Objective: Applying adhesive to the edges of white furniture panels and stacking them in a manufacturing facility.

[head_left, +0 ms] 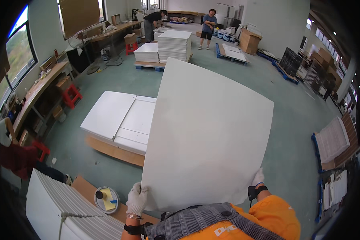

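Observation:
A large white panel point(212, 132) is held up in front of me, its broad face toward me. My left hand point(137, 199), in a white knit glove, is closed on the panel's lower left edge. At the lower right edge my right hand point(259, 177), gloved too, grips the panel, with part of its fingers hidden. Behind the panel, and partly covered by it, lies a low stack of white panels point(107, 111) on brown board point(113, 150).
Close by at the lower left stand stacked white panels point(48, 196) and a round tin point(107, 200) on brown board. A person point(18, 158) is at the left rim; others point(208, 26) are farther back. Taller panel stacks point(174, 45) rest on a blue pallet point(159, 69). A workbench point(40, 88) lines the left wall.

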The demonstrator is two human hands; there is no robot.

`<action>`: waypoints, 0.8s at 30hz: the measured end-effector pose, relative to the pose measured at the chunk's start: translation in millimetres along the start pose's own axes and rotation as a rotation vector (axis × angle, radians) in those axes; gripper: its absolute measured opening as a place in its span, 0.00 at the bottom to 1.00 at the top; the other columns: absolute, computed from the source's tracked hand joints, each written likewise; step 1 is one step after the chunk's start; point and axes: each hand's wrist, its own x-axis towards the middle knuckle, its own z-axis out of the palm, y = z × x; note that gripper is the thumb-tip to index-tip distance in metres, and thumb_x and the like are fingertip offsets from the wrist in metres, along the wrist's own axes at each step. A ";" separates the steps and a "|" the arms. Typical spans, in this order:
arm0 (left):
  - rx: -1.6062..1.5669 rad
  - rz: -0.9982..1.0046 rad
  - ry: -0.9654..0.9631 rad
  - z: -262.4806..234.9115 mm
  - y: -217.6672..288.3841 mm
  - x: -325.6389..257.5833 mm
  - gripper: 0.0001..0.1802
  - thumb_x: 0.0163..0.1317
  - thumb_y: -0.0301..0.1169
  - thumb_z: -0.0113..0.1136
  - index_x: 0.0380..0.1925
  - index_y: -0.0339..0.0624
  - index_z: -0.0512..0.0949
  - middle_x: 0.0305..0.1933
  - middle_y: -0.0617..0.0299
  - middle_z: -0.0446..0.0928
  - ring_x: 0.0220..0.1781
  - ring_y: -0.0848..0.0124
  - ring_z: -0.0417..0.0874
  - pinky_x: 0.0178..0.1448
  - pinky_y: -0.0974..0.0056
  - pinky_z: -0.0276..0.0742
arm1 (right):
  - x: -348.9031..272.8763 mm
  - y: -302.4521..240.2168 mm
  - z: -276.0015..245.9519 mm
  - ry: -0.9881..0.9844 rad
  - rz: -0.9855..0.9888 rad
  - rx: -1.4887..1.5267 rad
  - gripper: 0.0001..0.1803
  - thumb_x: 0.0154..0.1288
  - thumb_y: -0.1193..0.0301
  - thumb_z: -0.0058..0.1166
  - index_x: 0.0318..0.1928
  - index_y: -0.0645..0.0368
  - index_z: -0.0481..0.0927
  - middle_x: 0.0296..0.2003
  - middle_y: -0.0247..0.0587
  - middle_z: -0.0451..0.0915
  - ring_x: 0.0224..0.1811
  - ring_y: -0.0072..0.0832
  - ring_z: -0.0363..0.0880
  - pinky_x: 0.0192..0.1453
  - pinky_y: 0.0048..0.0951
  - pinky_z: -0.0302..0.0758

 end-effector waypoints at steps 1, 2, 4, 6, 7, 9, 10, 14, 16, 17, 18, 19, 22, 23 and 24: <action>-0.034 0.016 0.018 -2.7 -12.0 9.9 0.16 0.65 0.39 0.50 0.44 0.40 0.76 0.40 0.47 0.80 0.45 0.51 0.81 0.49 0.56 0.74 | -8.1 -1.4 10.0 0.010 0.006 0.017 0.44 0.68 0.39 0.34 0.59 0.72 0.69 0.58 0.47 0.73 0.60 0.36 0.69 0.66 0.31 0.61; -0.057 0.018 0.044 -8.2 -23.7 19.3 0.15 0.65 0.38 0.51 0.44 0.39 0.76 0.38 0.47 0.80 0.43 0.52 0.81 0.49 0.57 0.74 | -30.0 -11.3 35.5 0.009 0.050 -0.080 0.41 0.70 0.41 0.33 0.61 0.68 0.68 0.58 0.46 0.72 0.60 0.37 0.69 0.66 0.32 0.63; -0.039 0.036 0.049 -24.1 -13.7 31.7 0.14 0.65 0.37 0.51 0.43 0.38 0.75 0.37 0.47 0.80 0.41 0.52 0.81 0.48 0.58 0.74 | -51.6 -25.6 56.8 0.040 0.075 -0.165 0.38 0.71 0.42 0.31 0.62 0.65 0.68 0.59 0.45 0.72 0.60 0.38 0.70 0.66 0.33 0.64; -0.029 0.057 0.063 -36.0 -1.9 45.5 0.14 0.65 0.36 0.51 0.42 0.37 0.75 0.35 0.47 0.79 0.39 0.53 0.80 0.47 0.58 0.74 | -48.1 -27.7 69.5 0.007 0.096 -0.029 0.42 0.69 0.40 0.36 0.61 0.71 0.68 0.60 0.46 0.70 0.62 0.37 0.66 0.66 0.31 0.61; -0.023 0.067 0.053 -40.3 1.6 51.5 0.14 0.64 0.35 0.52 0.42 0.36 0.75 0.35 0.48 0.79 0.38 0.55 0.80 0.47 0.59 0.74 | -45.0 -25.3 74.1 0.015 0.090 -0.017 0.42 0.69 0.40 0.36 0.61 0.71 0.68 0.60 0.46 0.70 0.62 0.37 0.66 0.66 0.31 0.61; -0.017 0.088 0.045 -43.9 2.7 71.1 0.13 0.64 0.34 0.53 0.42 0.35 0.75 0.34 0.49 0.79 0.37 0.56 0.80 0.47 0.60 0.74 | -37.4 -13.6 83.5 0.085 0.056 0.044 0.42 0.69 0.41 0.35 0.60 0.71 0.68 0.60 0.47 0.70 0.62 0.37 0.67 0.66 0.31 0.61; -0.071 0.107 0.059 -43.3 -0.8 80.5 0.13 0.64 0.33 0.53 0.42 0.35 0.75 0.34 0.49 0.79 0.37 0.58 0.80 0.46 0.61 0.75 | -32.8 -5.7 90.5 0.083 0.054 0.051 0.42 0.69 0.41 0.35 0.60 0.71 0.68 0.60 0.47 0.70 0.62 0.37 0.67 0.66 0.31 0.61; -0.138 0.158 0.092 -48.7 1.0 121.3 0.12 0.64 0.31 0.54 0.42 0.34 0.75 0.34 0.52 0.80 0.37 0.63 0.80 0.46 0.63 0.75 | -28.0 8.2 142.7 0.139 0.073 -0.041 0.43 0.69 0.41 0.34 0.62 0.72 0.66 0.62 0.47 0.69 0.63 0.39 0.67 0.67 0.32 0.60; -0.205 0.184 0.083 -54.9 13.6 142.2 0.12 0.65 0.31 0.54 0.42 0.33 0.75 0.35 0.53 0.80 0.37 0.64 0.80 0.47 0.64 0.74 | -21.2 0.8 169.8 0.165 0.083 -0.101 0.43 0.69 0.41 0.34 0.62 0.72 0.66 0.62 0.48 0.69 0.64 0.40 0.66 0.68 0.32 0.60; -0.269 0.213 0.056 -58.3 23.0 153.1 0.13 0.65 0.32 0.53 0.43 0.33 0.75 0.36 0.53 0.80 0.37 0.64 0.80 0.47 0.64 0.74 | -5.0 7.7 175.0 0.158 0.116 -0.031 0.43 0.69 0.41 0.34 0.62 0.72 0.65 0.62 0.48 0.69 0.64 0.40 0.66 0.68 0.32 0.60; -0.272 0.225 0.058 -62.2 32.2 163.7 0.13 0.65 0.32 0.53 0.43 0.33 0.75 0.36 0.53 0.80 0.37 0.64 0.80 0.47 0.64 0.74 | 10.4 12.1 182.7 0.145 0.151 0.036 0.43 0.69 0.41 0.33 0.62 0.73 0.65 0.62 0.49 0.69 0.64 0.41 0.66 0.68 0.32 0.59; -0.251 0.201 0.064 -65.3 39.7 172.1 0.12 0.65 0.31 0.53 0.43 0.32 0.74 0.37 0.54 0.80 0.38 0.65 0.80 0.47 0.64 0.74 | 16.2 11.2 195.7 0.135 0.154 0.043 0.43 0.69 0.41 0.33 0.62 0.73 0.65 0.62 0.49 0.69 0.64 0.41 0.66 0.68 0.32 0.59; -0.203 0.161 0.078 -70.5 51.8 196.0 0.13 0.65 0.30 0.53 0.44 0.31 0.74 0.38 0.54 0.80 0.39 0.67 0.79 0.48 0.65 0.74 | 28.8 7.3 220.7 -0.051 0.176 0.104 0.39 0.72 0.44 0.31 0.64 0.68 0.65 0.62 0.46 0.69 0.63 0.41 0.66 0.66 0.35 0.63; -0.181 0.145 0.085 -70.5 54.6 206.5 0.13 0.65 0.29 0.54 0.45 0.31 0.74 0.38 0.54 0.80 0.40 0.67 0.79 0.48 0.65 0.74 | 36.6 9.9 231.0 -0.010 0.130 0.076 0.41 0.71 0.43 0.32 0.63 0.70 0.65 0.62 0.47 0.69 0.64 0.40 0.66 0.67 0.33 0.61; -0.184 0.153 0.085 -68.7 53.5 216.0 0.13 0.65 0.29 0.54 0.45 0.31 0.74 0.38 0.54 0.80 0.40 0.67 0.79 0.48 0.65 0.74 | 45.1 10.6 238.8 0.032 0.085 0.048 0.43 0.70 0.42 0.33 0.62 0.73 0.65 0.62 0.49 0.70 0.64 0.39 0.66 0.68 0.32 0.60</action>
